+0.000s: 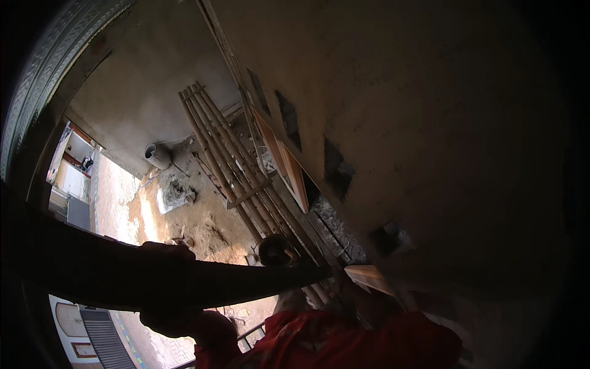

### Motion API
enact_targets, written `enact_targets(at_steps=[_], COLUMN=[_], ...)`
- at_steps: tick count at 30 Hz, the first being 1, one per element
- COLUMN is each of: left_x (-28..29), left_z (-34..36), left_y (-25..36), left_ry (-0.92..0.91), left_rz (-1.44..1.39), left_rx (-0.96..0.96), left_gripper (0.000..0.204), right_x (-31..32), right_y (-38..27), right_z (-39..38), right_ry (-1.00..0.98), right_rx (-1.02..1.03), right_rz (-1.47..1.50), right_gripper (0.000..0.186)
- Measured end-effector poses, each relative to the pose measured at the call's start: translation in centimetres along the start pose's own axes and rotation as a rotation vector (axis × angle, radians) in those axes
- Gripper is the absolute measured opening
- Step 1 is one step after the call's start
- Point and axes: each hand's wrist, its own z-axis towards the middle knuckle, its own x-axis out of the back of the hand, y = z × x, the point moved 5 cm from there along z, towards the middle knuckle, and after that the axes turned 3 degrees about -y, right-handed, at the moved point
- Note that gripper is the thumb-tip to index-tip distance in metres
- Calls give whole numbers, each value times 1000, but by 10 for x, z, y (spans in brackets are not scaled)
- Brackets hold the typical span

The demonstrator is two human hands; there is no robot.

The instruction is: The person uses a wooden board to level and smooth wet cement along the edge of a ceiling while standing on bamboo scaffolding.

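A long, dark, straight board (246, 284) crosses in front of me from the left rim toward the middle, seen mostly as a silhouette. My left hand (172, 318) is wrapped round it, with fingertips showing over its upper edge. At its right end, my right hand (350, 292) closes on the board in deep shadow; its single fingers are hard to make out. Both arms are in red sleeves. Just beyond the board, a dark round bucket (275, 250) rests on the bamboo platform.
Below me runs a platform of bamboo poles (230, 163). A plastered wall (455, 154) with dark rough patches rises on the right, beside wooden frames (289, 166). On the floor stand a grey bucket (158, 157) and a mortar heap (177, 194). A bright doorway opens left.
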Motion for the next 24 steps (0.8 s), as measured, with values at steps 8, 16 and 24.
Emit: enact_targets(at_steps=[8,16,24], left_x=[-48,-69,-133], left_z=[-3,34,63], left_y=[-42,-101,-196], left_ry=[-211,-436,-155], left_rz=[-686,-1127,-898], left_rx=[270,480,794], left_gripper=[66,61,49], right_x=[11,89,72], right_y=[0,116,-27], right_z=[-127,-182,-389], right_ry=[-247,524,1561], right_rx=[372,903,1199], right_rz=[1350,1477,808], right_gripper=[54,32,32])
